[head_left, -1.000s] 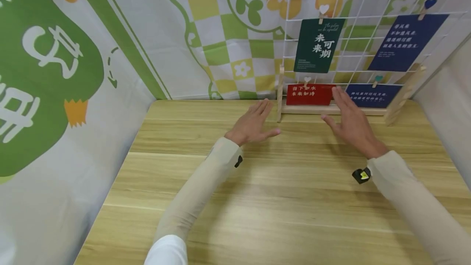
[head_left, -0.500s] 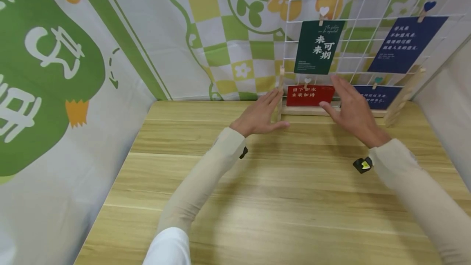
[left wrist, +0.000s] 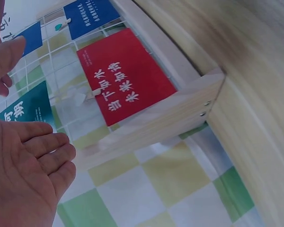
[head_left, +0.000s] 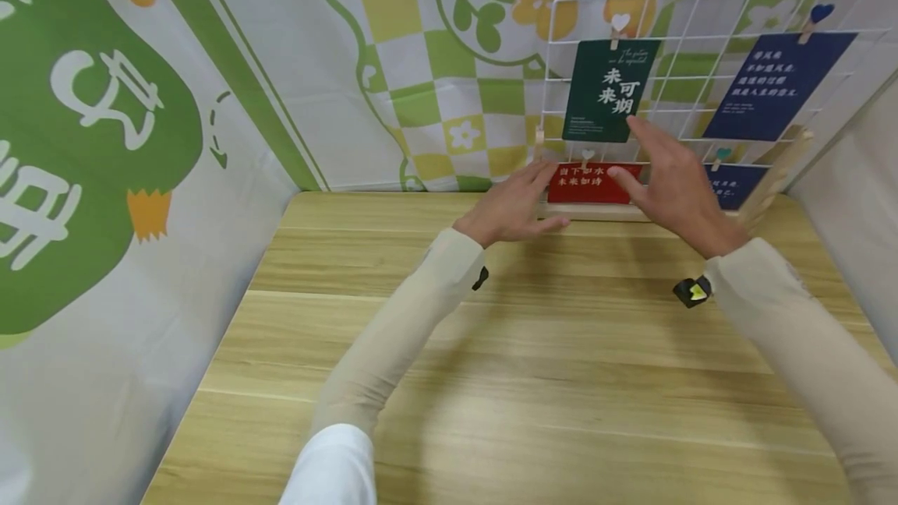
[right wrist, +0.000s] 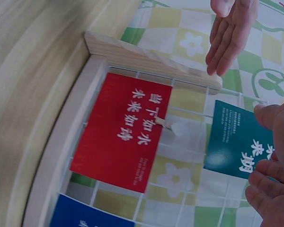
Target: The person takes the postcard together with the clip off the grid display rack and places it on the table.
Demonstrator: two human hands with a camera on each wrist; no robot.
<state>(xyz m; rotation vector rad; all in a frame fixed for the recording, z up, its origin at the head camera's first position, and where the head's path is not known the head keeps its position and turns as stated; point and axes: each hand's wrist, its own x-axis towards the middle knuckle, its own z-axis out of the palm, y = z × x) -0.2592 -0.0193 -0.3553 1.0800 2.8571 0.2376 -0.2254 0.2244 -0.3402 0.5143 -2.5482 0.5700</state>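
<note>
"Where's the rack, from your end?"

"On the table (head_left: 561, 411), far right, I see the rack (head_left: 596, 212) standing."

"Hands?"

"Left hand (head_left: 515, 205) by its left post, right hand (head_left: 677, 189) before the grid. On both, fingers together, thumb apart, gripping nothing; contact I can't tell."

"Progress?"

"Green card (head_left: 603, 92), red card (head_left: 588, 182) and two blue cards (head_left: 779, 88) already hang by heart-topped clips (head_left: 620, 22). I'd judge a hold on the rack isn't taken yet."

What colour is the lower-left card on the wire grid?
Red with white characters; the card shows best in the right wrist view.
</note>
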